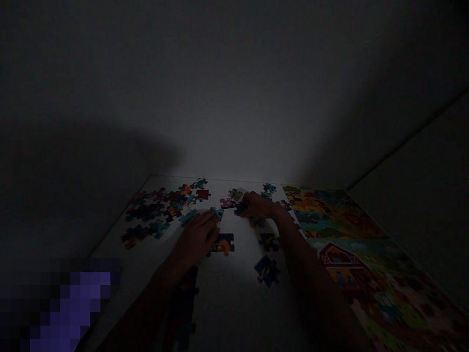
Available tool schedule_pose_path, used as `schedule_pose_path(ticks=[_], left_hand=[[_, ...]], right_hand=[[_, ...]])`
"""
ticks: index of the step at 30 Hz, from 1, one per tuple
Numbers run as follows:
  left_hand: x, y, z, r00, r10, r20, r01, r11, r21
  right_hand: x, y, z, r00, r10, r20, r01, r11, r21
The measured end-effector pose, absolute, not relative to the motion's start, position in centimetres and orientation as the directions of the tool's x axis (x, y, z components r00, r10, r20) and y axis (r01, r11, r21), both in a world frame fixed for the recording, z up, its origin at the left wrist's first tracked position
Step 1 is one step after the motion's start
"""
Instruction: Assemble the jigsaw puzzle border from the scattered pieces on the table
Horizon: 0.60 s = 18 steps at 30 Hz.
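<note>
- Left forearm and right forearm reach in from the near edge, both in deep shadow (the whole scene is dim), with a pixelated purple patch in the near-left corner.
- Dark puzzle pieces lie under the left forearm on a white table.
- Left hand lies palm down, its fingers pressed together, their tips touching a teal piece; I cannot tell whether they pinch it.
- Just right of that hand lies an orange-and-navy piece; further right are two blue pieces, well apart from it.
- Right hand is at the far middle, its fingers curled over a dark piece; the grip is too dim to tell.
- Between the hands, a pink piece sits near the teal one.
- Far left, a loose heap of pieces spreads out, a red piece at its far end.
- Along the right lies a farm picture with a red barn; beyond everything rises a grey wall.
</note>
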<state>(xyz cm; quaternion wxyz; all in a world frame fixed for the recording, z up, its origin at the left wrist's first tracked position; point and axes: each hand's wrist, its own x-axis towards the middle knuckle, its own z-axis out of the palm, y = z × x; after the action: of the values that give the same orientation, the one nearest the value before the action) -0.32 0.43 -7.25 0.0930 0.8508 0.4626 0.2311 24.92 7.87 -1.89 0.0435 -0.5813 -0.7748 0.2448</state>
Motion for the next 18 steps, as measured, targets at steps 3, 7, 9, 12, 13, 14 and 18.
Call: schedule_pose_path(ticks=[3, 7, 9, 12, 13, 14, 18], left_hand=[[-0.2, 0.4, -7.3, 0.47, 0.825, 0.313, 0.744, -0.561, 0.363], [-0.2, 0.4, -7.5, 0.453, 0.823, 0.344, 0.749, -0.56, 0.354], [-0.2, 0.4, -7.5, 0.452, 0.823, 0.343, 0.749, -0.559, 0.355], [-0.2, 0.4, -7.5, 0.457, 0.823, 0.336, 0.749, -0.56, 0.354], [-0.2, 0.4, -7.6, 0.457, 0.824, 0.336, 0.75, -0.56, 0.352], [-0.3, 0.4, -7.6, 0.458, 0.824, 0.335, 0.752, -0.559, 0.348], [-0.3, 0.4, -7.6, 0.467, 0.827, 0.314, 0.762, -0.556, 0.332]], right_hand=[[24.9, 7.7, -1.6, -0.329, 0.918, -0.222, 0.865, 0.199, -0.462], [25.2, 7.9, -1.7, -0.355, 0.901, -0.249, 0.827, 0.178, -0.533], [25.4, 8.1, -2.0, -0.372, 0.896, -0.241, 0.801, 0.179, -0.571], [25.7, 8.4, -2.5, -0.401, 0.889, -0.219, 0.738, 0.172, -0.653], [25.8, 8.4, -2.6, -0.411, 0.887, -0.209, 0.71, 0.168, -0.684], [25.9, 8.5, -2.7, -0.417, 0.887, -0.2, 0.684, 0.161, -0.712], [26.0, 8.4, -2.8, -0.426, 0.885, -0.188, 0.601, 0.121, -0.79]])
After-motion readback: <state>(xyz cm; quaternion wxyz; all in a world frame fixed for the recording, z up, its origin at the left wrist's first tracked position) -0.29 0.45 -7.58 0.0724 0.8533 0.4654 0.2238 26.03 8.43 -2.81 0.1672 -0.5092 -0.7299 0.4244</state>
